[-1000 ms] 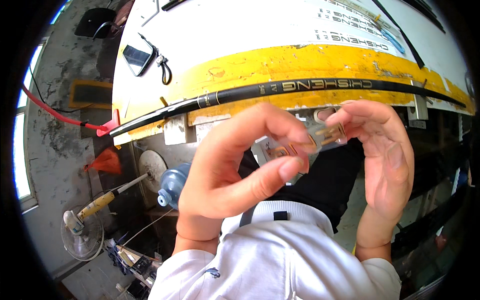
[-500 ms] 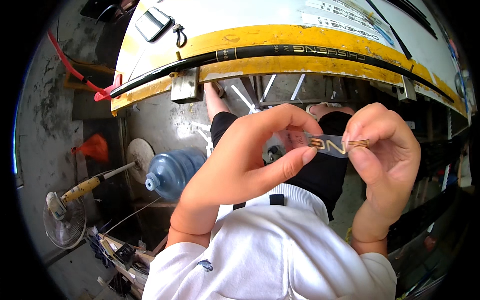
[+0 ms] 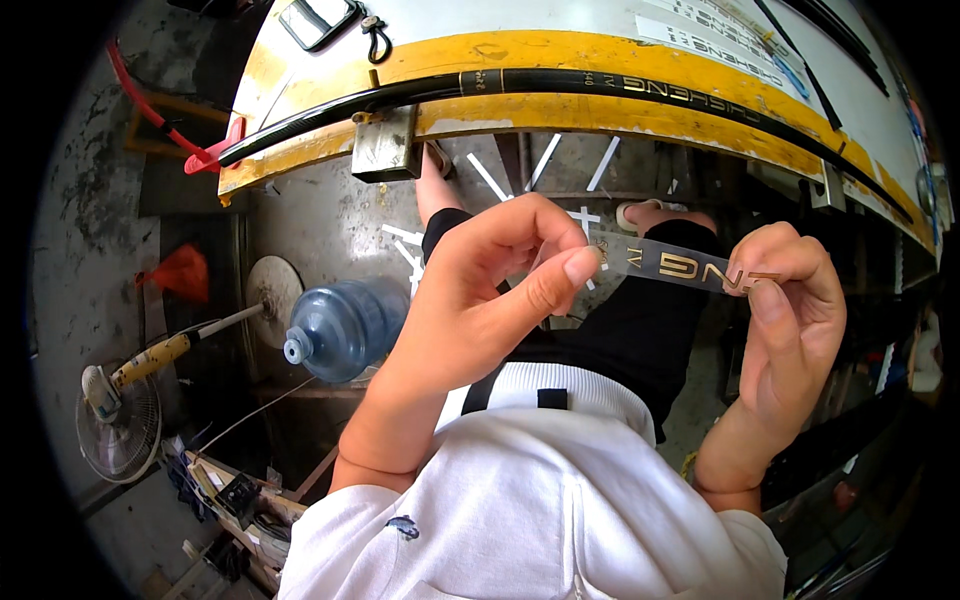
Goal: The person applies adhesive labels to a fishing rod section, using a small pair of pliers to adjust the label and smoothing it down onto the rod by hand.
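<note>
Between my two hands stretches a clear decal strip [image 3: 655, 262] with gold lettering, held over my lap. My left hand [image 3: 505, 285] pinches its left end between thumb and fingertips. The other end is pinched by my right hand [image 3: 785, 315], whose fingers cover part of the lettering. Beyond them a long, tapering black rod [image 3: 550, 82] with gold markings lies along the near edge of the workbench [image 3: 440, 120]. Metal block supports [image 3: 385, 145] are fixed at that edge, below the rod.
White sheets of lettered strips [image 3: 710, 45] lie on the bench at the far right, and a phone [image 3: 318, 22] at the far left. A red clamp-like piece [image 3: 215, 150] meets the rod's left end. On the floor are a blue water jug [image 3: 345, 330] and a fan [image 3: 118, 430].
My hands have moved apart, and more of the strip now shows between them. The left hand has shifted left and the right hand slightly right. The bench sits a little higher in view.
</note>
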The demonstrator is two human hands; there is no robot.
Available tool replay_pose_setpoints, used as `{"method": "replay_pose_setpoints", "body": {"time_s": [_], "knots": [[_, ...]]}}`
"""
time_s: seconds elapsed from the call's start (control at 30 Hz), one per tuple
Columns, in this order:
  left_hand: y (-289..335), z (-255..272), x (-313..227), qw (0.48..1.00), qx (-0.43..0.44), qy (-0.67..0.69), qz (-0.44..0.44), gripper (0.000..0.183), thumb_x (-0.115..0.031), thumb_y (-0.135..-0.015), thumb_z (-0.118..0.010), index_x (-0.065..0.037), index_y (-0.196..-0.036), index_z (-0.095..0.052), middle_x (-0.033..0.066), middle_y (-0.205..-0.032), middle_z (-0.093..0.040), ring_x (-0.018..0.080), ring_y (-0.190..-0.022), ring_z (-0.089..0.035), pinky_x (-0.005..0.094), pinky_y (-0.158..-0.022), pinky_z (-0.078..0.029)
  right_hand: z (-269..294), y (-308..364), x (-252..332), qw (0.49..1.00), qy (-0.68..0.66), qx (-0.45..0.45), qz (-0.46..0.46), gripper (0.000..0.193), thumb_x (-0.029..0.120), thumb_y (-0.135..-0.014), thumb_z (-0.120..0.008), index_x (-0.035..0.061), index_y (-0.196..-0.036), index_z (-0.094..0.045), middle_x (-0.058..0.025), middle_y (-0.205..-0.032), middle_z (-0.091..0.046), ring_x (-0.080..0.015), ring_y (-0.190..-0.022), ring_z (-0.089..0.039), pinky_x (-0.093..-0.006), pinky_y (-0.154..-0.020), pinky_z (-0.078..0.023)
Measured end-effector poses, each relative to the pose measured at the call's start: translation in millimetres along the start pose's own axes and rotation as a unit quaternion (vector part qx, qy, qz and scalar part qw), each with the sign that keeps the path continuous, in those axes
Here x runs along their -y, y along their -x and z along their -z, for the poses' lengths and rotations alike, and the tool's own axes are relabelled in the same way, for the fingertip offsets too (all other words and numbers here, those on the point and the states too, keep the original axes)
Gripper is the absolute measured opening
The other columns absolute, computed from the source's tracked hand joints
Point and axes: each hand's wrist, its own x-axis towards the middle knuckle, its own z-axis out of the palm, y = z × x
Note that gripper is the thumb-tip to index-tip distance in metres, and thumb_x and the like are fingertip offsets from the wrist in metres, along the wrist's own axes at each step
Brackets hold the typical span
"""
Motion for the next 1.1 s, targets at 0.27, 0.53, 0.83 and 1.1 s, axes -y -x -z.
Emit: {"method": "replay_pose_setpoints", "body": {"time_s": [0.27,0.53,0.83,1.1], "knots": [[-30.5,-5.3,10.1,0.988,-0.071,-0.133,-0.04,0.015,-0.004,-0.086,-0.065,0.001,-0.077,-0.053,0.0017,-0.069,-0.052,0.0105,-0.064,-0.046,0.0221,-0.062,-0.039,10.8,-27.9,-23.9,0.996,0.085,-0.028,0.004,0.01,-0.003,-0.074,-0.066,0.0005,-0.078,-0.057,-0.0075,-0.079,-0.056,-0.0151,-0.076,-0.052,-0.0381,-0.088,-0.046],[-76.6,-9.4,7.2,0.979,-0.113,-0.165,-0.027,0.014,-0.005,-0.086,-0.067,0.001,-0.079,-0.056,0.0018,-0.069,-0.054,0.0075,-0.058,-0.049,0.0199,-0.054,-0.039,24.8,-71.2,-50.6,0.967,0.243,-0.068,0.042,0.013,-0.006,-0.071,-0.067,0.0001,-0.076,-0.057,-0.0076,-0.077,-0.057,-0.0175,-0.075,-0.052,-0.0301,-0.077,-0.045],[-107.6,-13.3,4.7,0.947,-0.228,-0.228,0.0,0.023,-0.016,-0.086,-0.068,0.0,-0.077,-0.056,-0.0003,-0.064,-0.052,0.0032,-0.051,-0.045,0.0168,-0.041,-0.034,20.4,-106.2,-75.4,0.939,0.317,-0.029,0.128,0.012,-0.01,-0.078,-0.06,-0.0002,-0.08,-0.054,-0.0072,-0.084,-0.051,-0.0136,-0.077,-0.046,-0.0247,-0.073,-0.039],[-111.0,-9.2,3.3,0.916,-0.257,-0.306,0.031,0.022,-0.014,-0.086,-0.069,-0.001,-0.075,-0.055,-0.0019,-0.062,-0.051,0.0019,-0.05,-0.042,0.0167,-0.04,-0.029,10.7,-114.1,-87.3,0.918,0.361,-0.031,0.164,0.02,-0.013,-0.071,-0.068,0.0002,-0.078,-0.055,-0.0064,-0.08,-0.051,-0.0144,-0.072,-0.047,-0.0242,-0.068,-0.038]]}}
